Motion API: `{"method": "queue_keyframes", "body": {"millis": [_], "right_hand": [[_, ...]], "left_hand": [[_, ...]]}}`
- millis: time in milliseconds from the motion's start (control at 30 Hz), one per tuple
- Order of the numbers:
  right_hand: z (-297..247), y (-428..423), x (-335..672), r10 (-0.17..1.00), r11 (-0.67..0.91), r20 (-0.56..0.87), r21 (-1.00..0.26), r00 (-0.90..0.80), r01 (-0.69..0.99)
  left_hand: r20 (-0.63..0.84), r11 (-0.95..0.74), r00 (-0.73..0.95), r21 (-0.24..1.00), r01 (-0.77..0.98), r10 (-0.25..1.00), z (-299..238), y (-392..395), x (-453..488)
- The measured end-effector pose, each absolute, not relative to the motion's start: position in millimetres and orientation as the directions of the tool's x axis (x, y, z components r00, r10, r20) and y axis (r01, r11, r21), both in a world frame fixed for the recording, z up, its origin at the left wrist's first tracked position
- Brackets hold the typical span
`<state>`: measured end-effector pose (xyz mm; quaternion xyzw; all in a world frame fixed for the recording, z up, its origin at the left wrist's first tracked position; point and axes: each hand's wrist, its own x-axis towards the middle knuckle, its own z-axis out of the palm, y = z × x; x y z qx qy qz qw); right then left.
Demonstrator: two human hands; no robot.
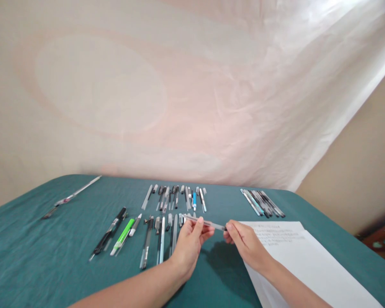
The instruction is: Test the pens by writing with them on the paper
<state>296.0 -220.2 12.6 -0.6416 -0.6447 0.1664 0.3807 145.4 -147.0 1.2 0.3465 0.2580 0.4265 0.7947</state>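
My left hand (191, 241) and my right hand (244, 239) hold one slim translucent pen (208, 223) between them, above the teal tablecloth (35, 252). The left fingers pinch the pen's barrel near its middle. The right fingertips pinch its right end. The pen lies roughly level, pointing left to right. Just left of my left hand lies a row of several pens (158, 237), among them a green one (123, 235) and a black one (111, 233).
A second row of several pens (178, 196) lies farther back. Another bunch of pens (263, 203) lies at the back right. A white sheet of paper with writing (295, 256) lies under my right forearm. Two long pens (72, 196) lie at the far left. A pale cloth hangs behind.
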Motion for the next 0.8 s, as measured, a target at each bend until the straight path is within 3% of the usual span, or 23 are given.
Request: {"method": "queue_keyframes", "body": {"millis": [233,467,667,800], "right_hand": [[16.2,-220.0,296.9,0.956,0.140,0.279,-0.710,0.093,0.691],[11.1,-217.4,299.7,0.980,0.107,0.177,-0.849,0.090,0.517],[10.8,-217.1,299.7,0.976,0.119,0.203,-0.810,0.084,0.575],[8.8,-216.0,298.4,0.978,0.090,0.176,-0.845,0.115,0.528]], "left_hand": [[-0.106,0.385,0.495,0.772,-0.505,0.863,0.2,-145.8,146.2],[-0.099,0.379,0.491,0.771,-0.512,0.865,-1.5,-146.3,146.1],[-0.094,0.385,0.507,0.771,-0.508,0.857,-0.7,-146.1,146.9],[-0.097,0.382,0.504,0.777,-0.501,0.859,0.6,-148.3,146.3]]}}
